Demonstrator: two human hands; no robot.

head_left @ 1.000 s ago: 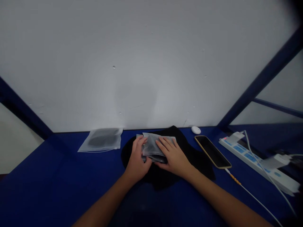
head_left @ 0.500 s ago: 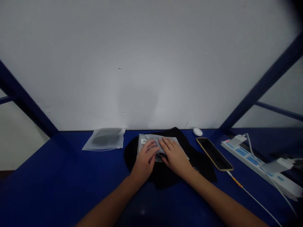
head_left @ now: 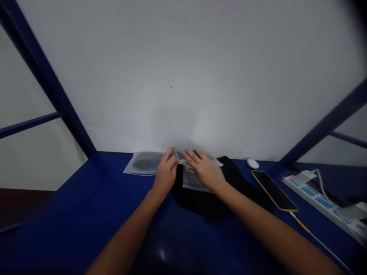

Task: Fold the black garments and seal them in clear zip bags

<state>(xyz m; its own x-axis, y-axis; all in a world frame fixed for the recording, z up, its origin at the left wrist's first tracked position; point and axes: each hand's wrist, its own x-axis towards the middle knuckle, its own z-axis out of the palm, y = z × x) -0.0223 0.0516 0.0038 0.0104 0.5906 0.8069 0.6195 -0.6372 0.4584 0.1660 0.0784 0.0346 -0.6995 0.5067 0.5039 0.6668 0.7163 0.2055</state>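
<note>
A clear plastic bag (head_left: 195, 181) with a small pale label lies on a black folded cloth (head_left: 192, 206). Beyond it, near the wall, is a crumpled strip of clear plastic (head_left: 216, 162); whether it belongs to the same bag I cannot tell. My left hand (head_left: 166, 170) has its fingers curled at the left end of this plastic, thumb and forefinger close together. My right hand (head_left: 205, 170) lies over its middle, fingers bent forward on the plastic and thumb hidden. A second clear zip bag (head_left: 143, 162) with something dark inside lies just left of my left hand.
To the right a phone (head_left: 273, 191) lies with a cable (head_left: 323, 244) plugged in. Behind it is a small white rounded case (head_left: 252, 164). A white power strip (head_left: 318, 198) with plugs sits farther right. A pale wall (head_left: 183, 76) closes off the blue table (head_left: 86, 206) at the back.
Both hands have moved from the middle of the bag to its far side, toward the wall. The plastic there now looks raised and crumpled. The camera view has turned left.
</note>
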